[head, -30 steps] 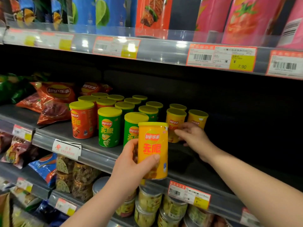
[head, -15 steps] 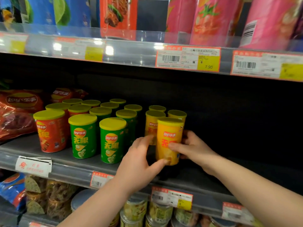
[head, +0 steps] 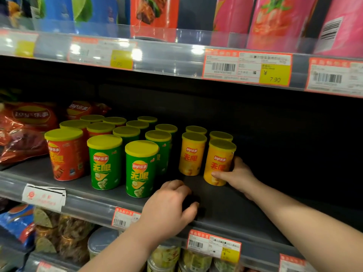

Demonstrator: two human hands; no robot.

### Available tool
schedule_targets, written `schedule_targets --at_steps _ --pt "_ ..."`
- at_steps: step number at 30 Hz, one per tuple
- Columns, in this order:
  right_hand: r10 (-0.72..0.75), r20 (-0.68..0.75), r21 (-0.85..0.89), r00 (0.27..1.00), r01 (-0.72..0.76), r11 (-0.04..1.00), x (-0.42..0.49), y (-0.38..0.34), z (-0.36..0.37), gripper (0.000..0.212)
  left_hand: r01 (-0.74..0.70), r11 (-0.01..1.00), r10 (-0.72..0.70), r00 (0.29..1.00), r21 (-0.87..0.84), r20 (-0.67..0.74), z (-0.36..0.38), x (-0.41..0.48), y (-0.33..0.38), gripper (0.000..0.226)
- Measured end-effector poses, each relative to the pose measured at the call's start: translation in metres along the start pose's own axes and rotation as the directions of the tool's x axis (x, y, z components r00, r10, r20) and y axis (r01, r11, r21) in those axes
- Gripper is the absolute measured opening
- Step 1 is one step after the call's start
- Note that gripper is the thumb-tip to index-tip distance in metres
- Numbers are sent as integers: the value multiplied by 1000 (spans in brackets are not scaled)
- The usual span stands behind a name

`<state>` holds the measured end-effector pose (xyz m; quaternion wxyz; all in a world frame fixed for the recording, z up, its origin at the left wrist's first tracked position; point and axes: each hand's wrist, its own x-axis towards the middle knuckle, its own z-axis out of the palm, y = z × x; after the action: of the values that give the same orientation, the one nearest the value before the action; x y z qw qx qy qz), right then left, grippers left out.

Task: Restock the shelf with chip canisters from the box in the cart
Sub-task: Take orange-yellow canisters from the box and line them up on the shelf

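Setting this one down looks pretty much done. A second ago the left hand [head: 170, 205] was holding the yellow chip canister [head: 219, 165] up in front of the shelf [head: 225, 216]. Now it stands upright on the shelf at the front of the right-hand yellow row, just beside the neighbouring yellow canister [head: 191, 154].

The left hand has let go and pulled back toward the shelf's front edge. Its fingers are loosely curled around nothing.

The right hand [head: 237, 177] is the one on it now, thumb across the front and fingers round the back. My guess is it's squaring the canister up with the row.

So that's one more stocked. There's plenty of bare shelf to the right, so I'd expect more trips. The box and cart aren't in view.
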<state>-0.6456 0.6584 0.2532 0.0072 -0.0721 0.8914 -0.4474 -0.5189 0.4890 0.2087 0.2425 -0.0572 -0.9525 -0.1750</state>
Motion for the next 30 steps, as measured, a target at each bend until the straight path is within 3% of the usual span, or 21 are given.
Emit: schedule_targets --at_steps 17,22,27,30 --pt "51 5 -24 999 -51 998 26 -1 -2 80 12 1000 -13 1000 16 13 -1 1 2 71" --pt "66 -84 -24 994 -69 997 27 -5 -4 94 8 1000 -9 1000 19 11 -1 0 1 69" --pt "-128 -219 -211 967 81 974 27 -22 -16 98 12 1000 -12 1000 29 16 0 1 1 71" --pt "-338 -168 -418 926 243 875 22 -38 -11 85 9 999 -9 1000 44 16 1 0 0 72"
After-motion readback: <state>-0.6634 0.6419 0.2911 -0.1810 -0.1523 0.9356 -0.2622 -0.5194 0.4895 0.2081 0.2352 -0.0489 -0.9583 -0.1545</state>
